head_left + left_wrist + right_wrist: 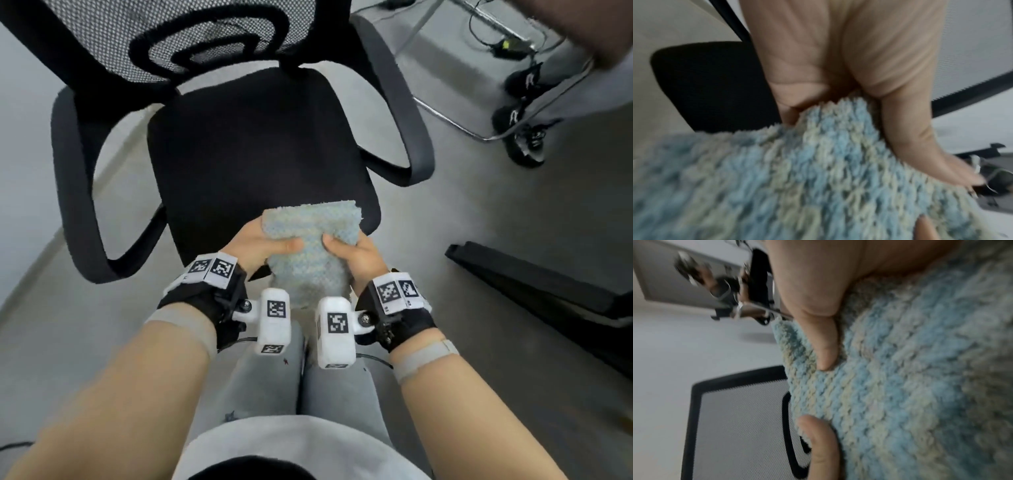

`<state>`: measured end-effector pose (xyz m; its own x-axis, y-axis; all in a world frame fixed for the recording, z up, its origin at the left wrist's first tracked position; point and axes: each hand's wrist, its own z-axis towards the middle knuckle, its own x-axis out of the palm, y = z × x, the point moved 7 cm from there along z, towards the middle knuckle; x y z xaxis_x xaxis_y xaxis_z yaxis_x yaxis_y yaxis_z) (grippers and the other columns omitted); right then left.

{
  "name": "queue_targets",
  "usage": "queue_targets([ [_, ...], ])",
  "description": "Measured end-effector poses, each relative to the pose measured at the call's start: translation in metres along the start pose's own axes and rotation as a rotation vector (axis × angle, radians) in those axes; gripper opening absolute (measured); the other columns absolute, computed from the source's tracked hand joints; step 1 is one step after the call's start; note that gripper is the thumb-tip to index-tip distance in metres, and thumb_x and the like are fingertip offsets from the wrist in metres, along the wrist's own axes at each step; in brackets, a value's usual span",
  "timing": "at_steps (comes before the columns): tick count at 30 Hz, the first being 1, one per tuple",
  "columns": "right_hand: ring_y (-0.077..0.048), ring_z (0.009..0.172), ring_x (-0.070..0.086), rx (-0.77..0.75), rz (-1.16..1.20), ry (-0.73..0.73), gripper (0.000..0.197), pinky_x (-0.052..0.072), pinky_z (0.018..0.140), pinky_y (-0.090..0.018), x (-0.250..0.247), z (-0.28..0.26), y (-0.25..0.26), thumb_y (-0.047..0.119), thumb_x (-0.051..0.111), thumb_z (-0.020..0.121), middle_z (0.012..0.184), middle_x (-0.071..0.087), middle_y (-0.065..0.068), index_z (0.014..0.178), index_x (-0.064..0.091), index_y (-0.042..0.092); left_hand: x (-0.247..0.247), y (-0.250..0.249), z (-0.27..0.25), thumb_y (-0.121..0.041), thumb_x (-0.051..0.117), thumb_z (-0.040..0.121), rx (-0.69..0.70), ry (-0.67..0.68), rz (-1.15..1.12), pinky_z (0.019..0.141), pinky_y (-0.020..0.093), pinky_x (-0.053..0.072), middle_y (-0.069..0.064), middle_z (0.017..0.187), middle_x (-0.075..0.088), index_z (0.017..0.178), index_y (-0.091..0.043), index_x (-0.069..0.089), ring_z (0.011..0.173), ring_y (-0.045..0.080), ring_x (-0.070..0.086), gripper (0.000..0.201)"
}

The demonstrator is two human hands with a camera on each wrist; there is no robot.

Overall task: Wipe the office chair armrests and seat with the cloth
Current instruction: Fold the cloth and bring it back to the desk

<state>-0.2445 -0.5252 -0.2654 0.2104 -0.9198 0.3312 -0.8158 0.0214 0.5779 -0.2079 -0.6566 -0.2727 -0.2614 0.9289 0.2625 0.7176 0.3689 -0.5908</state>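
While both hands grip it, the cloth hangs folded over the front edge of the chair seat. Left hand and right hand clamp opposite sides, thumbs on top. Both armrests stand bare.

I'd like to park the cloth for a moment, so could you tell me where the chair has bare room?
The seat is bare from the backrest to the cloth, between both armrests. The front edge is crowded: the left hand and right hand hold the cloth there.
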Motion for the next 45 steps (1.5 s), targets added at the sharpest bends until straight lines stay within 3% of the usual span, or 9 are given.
queue_targets([
  [8, -0.032, 0.089, 0.064, -0.286, 0.208, -0.386, 0.015, 0.045, 0.096, -0.059, -0.093, -0.094, 0.011, 0.009, 0.06, 0.083, 0.089, 0.067, -0.008, 0.076, 0.069, 0.019, 0.127, -0.01, -0.029, -0.001, 0.055, 0.084, -0.104, 0.295, 0.205, 0.063, 0.028, 0.058, 0.002, 0.087, 0.077, 0.098, -0.006, 0.064, 0.084, 0.017, 0.072, 0.018],
  [11, -0.04, 0.104, 0.061, -0.399, 0.315, -0.53, 0.009, 0.045, 0.096, -0.061, -0.132, -0.147, 0.005, 0.018, 0.063, 0.074, 0.101, 0.067, -0.016, 0.079, 0.07, 0.021, 0.189, 0.004, -0.036, -0.005, 0.056, 0.085, -0.11, 0.351, 0.314, 0.068, 0.031, 0.058, 0.011, 0.098, 0.073, 0.109, 0.0, 0.06, 0.086, 0.02, 0.072, 0.025],
  [15, -0.039, 0.11, 0.059, -0.51, 0.492, -0.742, 0.015, 0.044, 0.097, -0.061, -0.186, -0.227, -0.024, 0.021, 0.064, 0.074, 0.119, 0.062, -0.023, 0.089, 0.066, 0.023, 0.275, 0.044, -0.05, -0.009, 0.061, 0.081, -0.138, 0.444, 0.539, 0.096, 0.044, 0.048, 0.019, 0.12, 0.062, 0.123, 0.003, 0.052, 0.109, 0.032, 0.06, 0.045],
  [25, -0.038, 0.107, 0.061, -0.635, 0.825, -1.171, 0.031, 0.046, 0.095, -0.06, -0.298, -0.426, -0.137, 0.012, 0.063, 0.082, 0.12, 0.061, -0.026, 0.112, 0.059, 0.004, 0.49, 0.184, -0.152, -0.015, 0.066, 0.078, -0.135, 0.916, 0.995, 0.092, 0.041, 0.051, 0.015, 0.117, 0.065, 0.118, -0.006, 0.058, 0.104, 0.028, 0.064, 0.042],
  [32, -0.035, 0.103, 0.063, -0.531, 1.019, -1.38, 0.039, 0.05, 0.092, -0.055, -0.35, -0.501, -0.208, 0.012, 0.065, 0.081, 0.12, 0.063, -0.022, 0.117, 0.055, 0.002, 0.588, 0.27, -0.208, -0.02, 0.067, 0.08, -0.042, 1.127, 1.338, 0.068, 0.025, 0.053, 0.006, 0.097, 0.067, 0.103, -0.013, 0.063, 0.081, 0.013, 0.065, 0.025],
  [35, -0.025, 0.089, 0.065, -0.438, 1.031, -1.436, 0.036, 0.058, 0.073, -0.032, -0.362, -0.51, -0.231, 0.007, 0.063, 0.082, 0.116, 0.065, -0.017, 0.117, 0.055, 0.001, 0.611, 0.295, -0.213, -0.021, 0.066, 0.08, 0.037, 1.174, 1.47, 0.049, 0.011, 0.048, -0.002, 0.083, 0.064, 0.097, -0.015, 0.062, 0.07, 0.005, 0.06, 0.018],
  [37, -0.022, 0.085, 0.065, -0.397, 1.034, -1.472, 0.033, 0.057, 0.065, -0.026, -0.368, -0.512, -0.24, 0.006, 0.064, 0.081, 0.109, 0.066, -0.012, 0.113, 0.057, 0.003, 0.621, 0.305, -0.212, -0.023, 0.066, 0.08, 0.087, 1.202, 1.568, 0.051, 0.014, 0.048, -0.003, 0.082, 0.064, 0.093, -0.015, 0.062, 0.071, 0.009, 0.06, 0.016],
  [41, -0.026, 0.097, 0.065, -0.22, 0.9, -1.506, 0.034, 0.051, 0.08, -0.035, -0.38, -0.508, -0.244, 0.021, 0.07, 0.077, 0.112, 0.068, -0.008, 0.109, 0.061, 0.012, 0.641, 0.307, -0.207, -0.029, 0.068, 0.078, 0.159, 1.235, 1.756, 0.072, 0.028, 0.045, 0.002, 0.09, 0.064, 0.093, -0.016, 0.063, 0.08, 0.019, 0.06, 0.021],
  [45, -0.024, 0.096, 0.065, -0.06, 0.724, -1.516, 0.041, 0.052, 0.081, -0.033, -0.386, -0.514, -0.235, 0.033, 0.073, 0.072, 0.109, 0.069, -0.005, 0.107, 0.063, 0.014, 0.652, 0.299, -0.202, -0.026, 0.07, 0.076, 0.106, 1.274, 1.867, 0.062, 0.021, 0.045, 0.003, 0.094, 0.064, 0.095, -0.016, 0.062, 0.073, 0.012, 0.06, 0.023],
])
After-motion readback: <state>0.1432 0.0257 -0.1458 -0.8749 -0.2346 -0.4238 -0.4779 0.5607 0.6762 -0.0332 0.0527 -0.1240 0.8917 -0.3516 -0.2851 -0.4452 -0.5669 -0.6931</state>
